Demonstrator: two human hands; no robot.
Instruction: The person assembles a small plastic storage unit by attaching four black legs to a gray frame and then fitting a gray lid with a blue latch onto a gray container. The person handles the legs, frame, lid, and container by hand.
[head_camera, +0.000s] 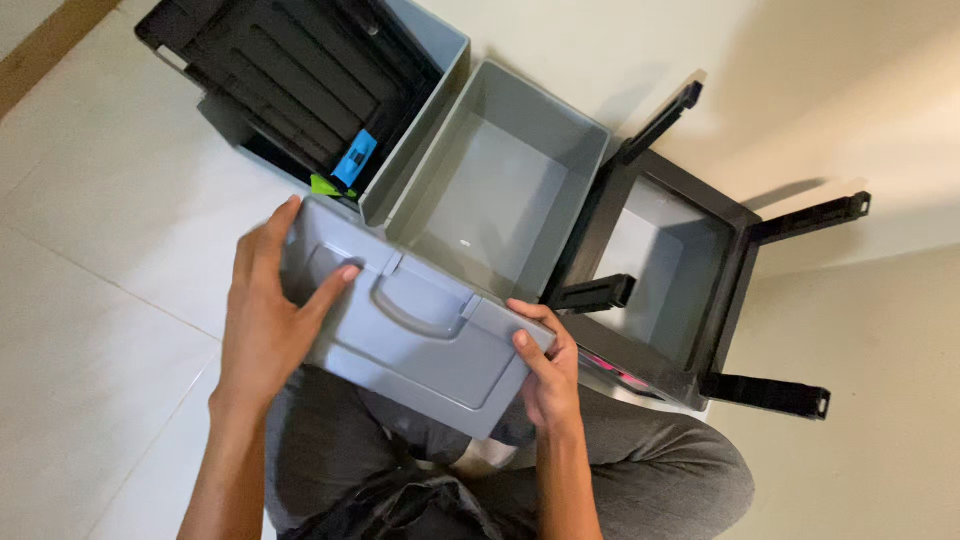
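A: hands status?
B: left hand (268, 318) and right hand (548, 372) both clamp the grey lid (412, 322), above the lap.
A: surroundings?
B: open grey bin (497, 180) just beyond, on the floor (110, 250).

A pale, cream-coloured tiled floor (110, 300) fills the view, its thin grout lines running diagonally on the left side. In the top left corner a strip of light brown wooden skirting (50, 40) crosses the frame at a slant. The floor on the right looks smooth and slightly glossy. Warm light falls from above and to one side, casting soft grey shadows (800, 185) across the tiles at the upper right. The lower right part of the floor lies in a dimmer, more beige tone.
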